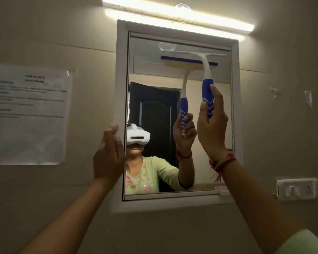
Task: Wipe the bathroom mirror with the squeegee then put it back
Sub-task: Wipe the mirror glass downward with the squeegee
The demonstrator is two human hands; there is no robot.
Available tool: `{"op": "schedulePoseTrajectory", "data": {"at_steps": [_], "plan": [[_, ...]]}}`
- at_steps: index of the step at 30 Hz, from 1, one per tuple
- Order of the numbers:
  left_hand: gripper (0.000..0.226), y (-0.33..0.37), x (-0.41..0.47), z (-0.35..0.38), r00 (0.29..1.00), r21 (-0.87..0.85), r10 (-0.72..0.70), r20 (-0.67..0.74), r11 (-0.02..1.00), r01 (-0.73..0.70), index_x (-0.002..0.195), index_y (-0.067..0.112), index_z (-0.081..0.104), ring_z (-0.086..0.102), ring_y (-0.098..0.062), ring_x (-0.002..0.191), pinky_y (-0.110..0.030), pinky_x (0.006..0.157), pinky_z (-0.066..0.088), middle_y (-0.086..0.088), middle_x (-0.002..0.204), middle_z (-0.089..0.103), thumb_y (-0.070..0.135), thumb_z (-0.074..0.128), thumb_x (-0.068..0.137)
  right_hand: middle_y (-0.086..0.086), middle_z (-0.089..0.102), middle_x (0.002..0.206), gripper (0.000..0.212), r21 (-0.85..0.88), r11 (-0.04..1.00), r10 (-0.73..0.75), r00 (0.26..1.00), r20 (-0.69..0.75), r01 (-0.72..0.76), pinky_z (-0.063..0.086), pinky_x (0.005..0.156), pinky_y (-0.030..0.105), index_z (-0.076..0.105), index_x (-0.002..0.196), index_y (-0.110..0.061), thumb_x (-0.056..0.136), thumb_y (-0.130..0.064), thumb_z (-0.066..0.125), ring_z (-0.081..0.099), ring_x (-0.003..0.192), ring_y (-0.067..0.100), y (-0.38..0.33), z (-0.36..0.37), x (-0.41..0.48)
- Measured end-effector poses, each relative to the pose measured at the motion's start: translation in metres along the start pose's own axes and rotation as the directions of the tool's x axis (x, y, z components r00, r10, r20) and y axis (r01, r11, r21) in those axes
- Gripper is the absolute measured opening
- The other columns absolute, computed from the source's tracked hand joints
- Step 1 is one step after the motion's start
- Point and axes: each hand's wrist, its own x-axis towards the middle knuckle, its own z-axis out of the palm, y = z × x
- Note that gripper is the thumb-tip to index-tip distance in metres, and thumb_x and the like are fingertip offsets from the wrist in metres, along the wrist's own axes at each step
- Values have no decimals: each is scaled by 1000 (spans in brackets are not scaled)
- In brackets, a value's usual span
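Note:
A white-framed mirror [154, 57] hangs on the beige wall straight ahead. My right hand [212, 125] grips the blue-and-white handle of the squeegee [207, 77], whose blade lies against the glass near the mirror's top right. My left hand [108, 154] holds the mirror's left frame edge, fingers curled round it. The glass reflects the squeegee, my arm and a person wearing a white headset.
A lit tube light [176, 17] runs above the mirror. A printed sheet [28, 114] is taped to the wall at left. A white switch plate [297, 191] sits low right, and small clear wall hooks [308, 99] are at right.

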Motion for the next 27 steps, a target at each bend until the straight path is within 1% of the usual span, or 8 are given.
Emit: {"op": "schedulePoseTrajectory", "data": {"at_steps": [4, 6, 9, 12, 15, 19, 22, 27], "plan": [[19, 3, 0, -1, 1000, 24, -23, -5, 999, 23, 114, 11, 43, 62, -39, 97, -40, 68, 47, -11, 127, 57, 11, 41, 95, 13, 54, 129, 43, 17, 1000, 4, 1000, -26, -4, 45, 76, 7, 37, 136, -10, 94, -19, 46, 57, 97, 9, 2, 5, 15], [20, 5, -1, -1, 1000, 38, -26, -6, 999, 26, 114, 10, 43, 63, -40, 94, -41, 65, 47, -12, 126, 58, 8, 42, 94, 13, 54, 130, 43, 10, 1000, 0, 1000, -10, 0, 44, 79, 8, 38, 136, -10, 95, -18, 46, 59, 100, 15, 2, 10, 21], [21, 7, 0, -1, 1000, 63, -10, -15, 998, 11, 114, 10, 43, 64, -40, 88, -40, 60, 47, -14, 122, 60, 5, 44, 93, 11, 53, 132, 43, -2, 1000, 1, 999, 33, -1, 52, 86, 25, 37, 137, -12, 95, -19, 46, 62, 105, 26, 2, 17, 26], [20, 7, 0, 0, 1000, 55, 8, -13, 998, -7, 113, 10, 42, 63, -40, 92, -39, 61, 48, -15, 122, 60, 4, 44, 93, 11, 55, 130, 43, 4, 1000, 29, 998, 51, -29, 55, 84, 42, 35, 138, -17, 96, -23, 43, 64, 98, 29, 0, 23, 25], [18, 5, 0, 0, 1000, 53, 27, -8, 998, -26, 113, 11, 40, 63, -40, 95, -39, 63, 48, -17, 122, 59, 8, 40, 95, 10, 59, 125, 44, -27, 999, 44, 997, 63, -42, 56, 81, 42, 32, 140, -20, 97, -25, 41, 66, 92, 27, 0, 27, 25], [23, 3, 0, 1, 999, 61, 36, 10, 997, -37, 115, 11, 39, 63, -40, 89, -37, 62, 48, -18, 122, 59, 19, 33, 94, 10, 63, 117, 42, -119, 993, 21, 997, 68, -13, 57, 81, 38, 33, 139, -19, 97, -25, 41, 67, 89, 24, 1, 28, 26], [22, 3, 0, 1, 999, 69, 40, 8, 997, -40, 115, 9, 40, 63, -41, 88, -36, 61, 46, -18, 122, 59, 16, 34, 95, 11, 64, 115, 42, -178, 984, 15, 996, 83, 0, 56, 81, 35, 33, 138, -19, 98, -26, 40, 66, 90, 23, 3, 25, 23], [21, 2, -1, 1, 999, 52, 32, 13, 998, -33, 117, 6, 41, 62, -41, 91, -37, 64, 46, -19, 124, 57, 8, 39, 96, 12, 64, 113, 44, -203, 979, 12, 995, 103, 9, 57, 78, 38, 31, 139, -17, 97, -27, 38, 67, 87, 24, 5, 17, 8]]}}
